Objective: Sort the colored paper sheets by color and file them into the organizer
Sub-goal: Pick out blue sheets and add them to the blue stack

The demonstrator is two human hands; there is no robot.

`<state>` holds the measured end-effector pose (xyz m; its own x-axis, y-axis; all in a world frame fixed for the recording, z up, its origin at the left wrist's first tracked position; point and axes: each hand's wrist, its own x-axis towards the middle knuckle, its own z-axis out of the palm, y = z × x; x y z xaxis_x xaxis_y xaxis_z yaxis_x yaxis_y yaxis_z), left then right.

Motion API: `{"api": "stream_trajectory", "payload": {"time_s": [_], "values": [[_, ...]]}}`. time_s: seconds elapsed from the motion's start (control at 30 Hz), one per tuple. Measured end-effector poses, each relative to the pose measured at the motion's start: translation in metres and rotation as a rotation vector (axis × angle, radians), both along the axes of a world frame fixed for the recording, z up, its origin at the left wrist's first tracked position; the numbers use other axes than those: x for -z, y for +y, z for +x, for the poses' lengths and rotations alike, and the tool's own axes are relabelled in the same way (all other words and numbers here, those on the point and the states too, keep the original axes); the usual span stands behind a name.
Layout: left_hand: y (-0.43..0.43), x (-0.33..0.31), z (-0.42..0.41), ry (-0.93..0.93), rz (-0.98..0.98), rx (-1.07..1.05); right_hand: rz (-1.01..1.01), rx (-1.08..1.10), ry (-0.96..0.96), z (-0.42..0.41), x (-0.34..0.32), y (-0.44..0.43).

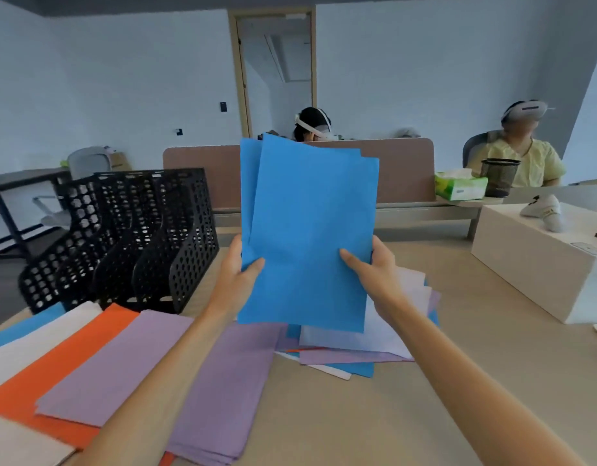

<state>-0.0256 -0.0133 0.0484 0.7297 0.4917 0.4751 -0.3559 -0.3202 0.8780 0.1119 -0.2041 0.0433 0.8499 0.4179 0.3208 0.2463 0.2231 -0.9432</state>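
Observation:
I hold a stack of blue sheets [307, 230] upright above the table. My left hand [238, 267] grips its left edge and my right hand [374, 269] grips its right edge, thumbs on the front. The black perforated organizer [129, 237] stands at the left, its slots showing no paper. Sorted piles lie at the front left: purple sheets [156, 375], orange sheets [65, 371], white sheets [45, 334] and a blue strip [31, 324]. A mixed pile [357, 351] of purple, white and blue sheets lies under the held stack.
A white box [532, 264] with a small white figure on it stands at the right. Beyond a brown divider [203, 176] sit two people wearing headsets. A tissue pack [460, 188] and a mesh pen cup [498, 178] stand at the far right.

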Motion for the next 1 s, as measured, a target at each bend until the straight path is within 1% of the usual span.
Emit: {"api": "stream_trajectory", "payload": {"time_s": [0.1,0.2,0.3,0.43,0.5,0.6,0.7,0.8,0.9,1.0], "values": [[0.015,-0.001,-0.039,-0.057,-0.113,-0.044,0.002,-0.056,-0.075,-0.033,0.001,0.029],[0.027,0.012,-0.067,-0.047,-0.161,-0.124,-0.052,-0.098,-0.112,-0.059,0.018,0.052],[0.035,0.033,-0.085,0.033,-0.098,-0.211,-0.087,-0.104,-0.115,-0.078,0.040,0.064],[0.039,0.054,-0.095,0.133,0.004,-0.247,-0.115,-0.035,-0.147,-0.093,0.048,0.071],[0.039,0.053,-0.100,0.125,0.039,-0.276,-0.113,-0.013,-0.159,-0.097,0.042,0.077],[0.047,0.044,-0.121,0.063,0.025,-0.338,-0.116,-0.033,-0.167,-0.105,0.029,0.093],[0.063,0.037,-0.159,0.031,-0.041,-0.435,-0.161,-0.127,-0.162,-0.126,0.022,0.121],[0.085,0.044,-0.209,0.029,-0.140,-0.535,-0.229,-0.260,-0.169,-0.162,0.023,0.160],[0.102,0.059,-0.260,0.099,-0.180,-0.621,-0.287,-0.427,-0.198,-0.202,0.031,0.196],[0.113,0.070,-0.312,0.155,-0.224,-0.738,-0.418,-0.600,-0.291,-0.239,0.039,0.227]]}}
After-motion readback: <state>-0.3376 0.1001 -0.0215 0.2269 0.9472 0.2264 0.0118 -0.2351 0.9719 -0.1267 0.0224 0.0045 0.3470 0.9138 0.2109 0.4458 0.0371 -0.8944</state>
